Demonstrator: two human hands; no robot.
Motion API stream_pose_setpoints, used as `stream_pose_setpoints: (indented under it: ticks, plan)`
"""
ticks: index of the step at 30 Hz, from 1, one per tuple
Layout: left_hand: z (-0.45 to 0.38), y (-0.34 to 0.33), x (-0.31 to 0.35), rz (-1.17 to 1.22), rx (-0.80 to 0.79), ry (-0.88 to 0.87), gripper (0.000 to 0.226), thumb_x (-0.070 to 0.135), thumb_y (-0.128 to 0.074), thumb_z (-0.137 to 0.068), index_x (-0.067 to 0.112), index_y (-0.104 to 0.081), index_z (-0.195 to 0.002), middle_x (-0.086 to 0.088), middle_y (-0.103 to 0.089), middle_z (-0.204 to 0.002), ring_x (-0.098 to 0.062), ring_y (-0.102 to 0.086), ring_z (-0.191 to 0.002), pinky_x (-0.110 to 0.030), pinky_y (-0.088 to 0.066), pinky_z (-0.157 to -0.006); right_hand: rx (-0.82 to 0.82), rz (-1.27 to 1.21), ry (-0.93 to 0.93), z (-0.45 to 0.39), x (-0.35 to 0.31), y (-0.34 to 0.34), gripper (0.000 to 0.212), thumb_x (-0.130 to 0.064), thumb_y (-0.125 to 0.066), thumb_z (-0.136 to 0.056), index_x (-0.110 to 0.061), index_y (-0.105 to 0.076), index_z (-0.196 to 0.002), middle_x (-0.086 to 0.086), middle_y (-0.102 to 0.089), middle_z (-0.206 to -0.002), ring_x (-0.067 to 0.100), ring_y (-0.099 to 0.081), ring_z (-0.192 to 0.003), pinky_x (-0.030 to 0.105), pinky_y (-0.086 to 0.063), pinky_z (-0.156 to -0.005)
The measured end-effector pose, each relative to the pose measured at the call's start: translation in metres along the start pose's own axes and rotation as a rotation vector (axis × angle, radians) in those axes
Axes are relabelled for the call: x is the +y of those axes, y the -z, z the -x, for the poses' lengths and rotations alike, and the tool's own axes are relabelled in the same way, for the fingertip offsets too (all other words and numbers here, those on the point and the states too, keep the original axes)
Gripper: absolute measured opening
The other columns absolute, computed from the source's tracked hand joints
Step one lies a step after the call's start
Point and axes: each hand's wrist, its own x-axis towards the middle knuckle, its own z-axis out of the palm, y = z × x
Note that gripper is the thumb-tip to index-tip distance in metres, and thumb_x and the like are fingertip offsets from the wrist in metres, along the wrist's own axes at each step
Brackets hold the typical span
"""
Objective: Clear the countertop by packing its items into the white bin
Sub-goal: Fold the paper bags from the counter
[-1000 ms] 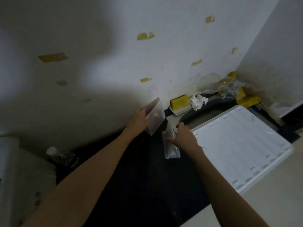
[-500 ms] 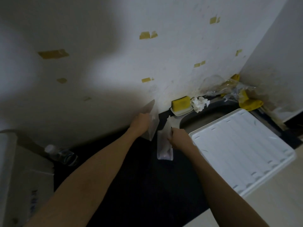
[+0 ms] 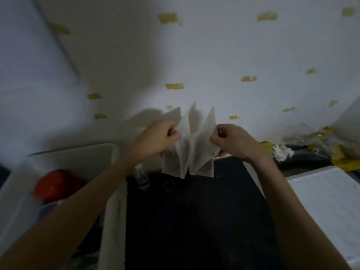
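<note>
Both hands have now brought the packets together

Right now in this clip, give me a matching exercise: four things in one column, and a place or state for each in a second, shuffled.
Things:
1. white packets
2. red container
3. plastic bottle
4. crumpled tissue

Places or states:
A. on the dark countertop beside the bin wall
B. held up between the left hand and the right hand
C. near the sink, to the right of the hands
D. inside the white bin

Pairs: 1-B, 2-D, 3-A, 4-C
</note>
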Motion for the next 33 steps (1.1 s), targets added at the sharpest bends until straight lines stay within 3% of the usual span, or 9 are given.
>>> stream_pose_setpoints:
  ticks: [7,14,18,22,24,27,30,33]
  plan:
    - [0.098,0.115,-0.037,-0.027,0.184,0.044,0.024,0.014,-0.050,-0.093,-0.003,-0.044,-0.076,-0.012,-0.054,-0.055,-0.015,-0.062,-0.039,-0.038,-0.050,-0.047,-0.047,0.001,0.200,0.006,-0.121,-0.064,0.025,-0.017,-0.054,-0.092,0.001,-0.066,-0.104,0.010,-0.074,-0.081,0.010,-0.071,-0.060,0.014,-0.051,-0.053]
    - [0.182,0.166,-0.113,-0.148,0.262,0.147,0.032,0.017,-0.052,-0.094,0.013,-0.038,-0.066,-0.004,-0.044,-0.060,-0.021,-0.055,-0.048,-0.034,-0.045,-0.052,-0.175,0.020,0.309,-0.001,-0.197,-0.157,0.026,-0.017,-0.055,-0.093,0.006,-0.064,-0.104,0.012,-0.073,-0.081,0.007,-0.069,-0.055,0.013,-0.050,-0.051]
    - [0.204,0.161,-0.168,-0.187,0.271,0.225,0.031,0.018,-0.052,-0.093,0.016,-0.038,-0.065,-0.002,-0.040,-0.061,-0.013,-0.037,-0.053,-0.030,-0.032,-0.055,-0.263,0.045,0.278,-0.014,-0.213,-0.210,0.022,-0.015,-0.056,-0.093,0.002,-0.065,-0.103,0.012,-0.073,-0.081,0.014,-0.072,-0.062,0.019,-0.057,-0.059]
    - [0.212,0.134,-0.217,-0.113,0.281,0.277,0.022,0.015,-0.055,-0.093,0.005,-0.054,-0.074,-0.004,-0.048,-0.064,-0.013,-0.042,-0.055,-0.029,-0.035,-0.057,-0.308,0.133,0.246,-0.030,-0.207,-0.255,0.021,-0.016,-0.056,-0.095,0.001,-0.066,-0.099,0.011,-0.072,-0.081,0.017,-0.072,-0.061,0.023,-0.059,-0.058]
    - [0.210,0.116,-0.239,-0.065,0.283,0.278,0.025,0.016,-0.056,-0.093,0.012,-0.049,-0.070,0.000,-0.046,-0.062,-0.010,-0.040,-0.054,-0.030,-0.035,-0.057,-0.307,0.218,0.223,-0.040,-0.201,-0.276,0.020,-0.018,-0.056,-0.095,-0.002,-0.066,-0.087,0.008,-0.069,-0.073,0.017,-0.070,-0.059,0.021,-0.057,-0.055]
    - [0.202,0.091,-0.259,-0.008,0.259,0.331,0.036,0.018,-0.055,-0.094,0.025,-0.036,-0.065,0.005,-0.043,-0.061,-0.006,-0.038,-0.054,-0.027,-0.027,-0.051,-0.316,0.312,0.172,-0.057,-0.188,-0.302,0.019,-0.021,-0.057,-0.094,-0.005,-0.066,-0.089,0.003,-0.069,-0.069,0.014,-0.069,-0.055,0.024,-0.057,-0.056]
    - [0.194,0.069,-0.264,0.020,0.275,0.326,0.040,0.019,-0.055,-0.094,0.026,-0.032,-0.063,0.006,-0.041,-0.059,-0.007,-0.040,-0.053,-0.028,-0.026,-0.050,-0.322,0.345,0.097,-0.072,-0.174,-0.318,0.025,-0.019,-0.057,-0.095,-0.012,-0.059,-0.071,-0.004,-0.062,-0.048,0.006,-0.060,-0.039,0.020,-0.051,-0.048]
    - [0.186,0.051,-0.271,0.075,0.281,0.334,0.035,0.017,-0.054,-0.094,0.022,-0.036,-0.064,0.001,-0.046,-0.059,-0.016,-0.049,-0.057,-0.028,-0.028,-0.053,-0.305,0.453,0.101,-0.081,-0.160,-0.332,0.029,-0.020,-0.056,-0.096,-0.010,-0.055,-0.069,-0.003,-0.059,-0.058,0.006,-0.060,-0.044,0.019,-0.046,-0.049]
